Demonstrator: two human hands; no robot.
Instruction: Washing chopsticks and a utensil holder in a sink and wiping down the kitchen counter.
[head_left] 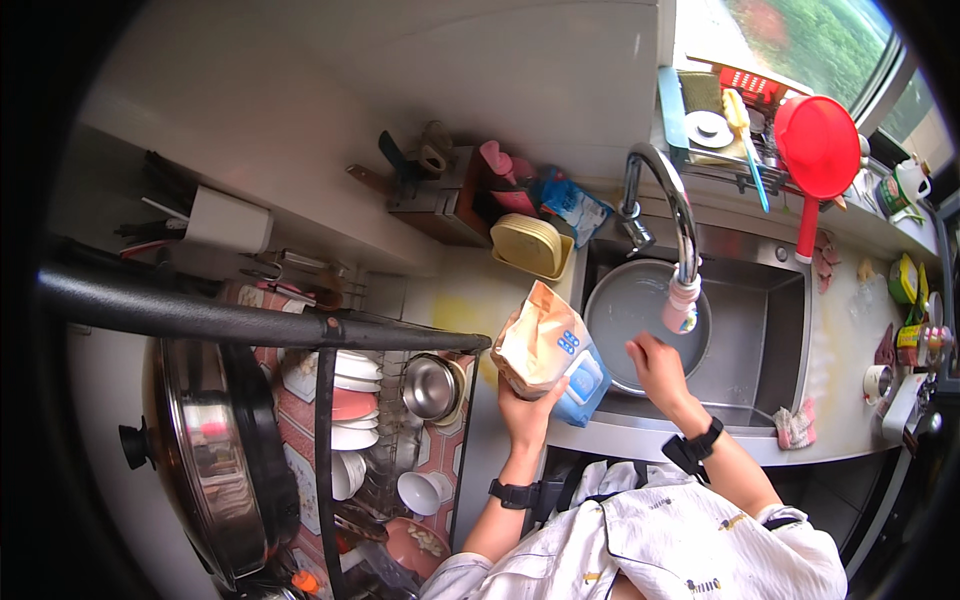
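My left hand [530,415] is closed around the lower part of a tan and blue bag [545,345] with a creased top, held at the left front edge of the sink [760,330]. My right hand [657,368] hovers over a round grey basin [630,300] standing in the sink. Its fingers are curled together, and whatever they may hold is hidden. Above the basin's right side hangs the curved chrome faucet [684,215], with a pink and white nozzle [682,305] on its end.
Left of me, a black-framed rack [410,340] holds stacked plates, bowls and a metal bowl [432,388]. Beige containers [527,245] stand behind the bag. A red pan [817,150] leans by the window. A cloth [797,425] lies at the sink's front right corner.
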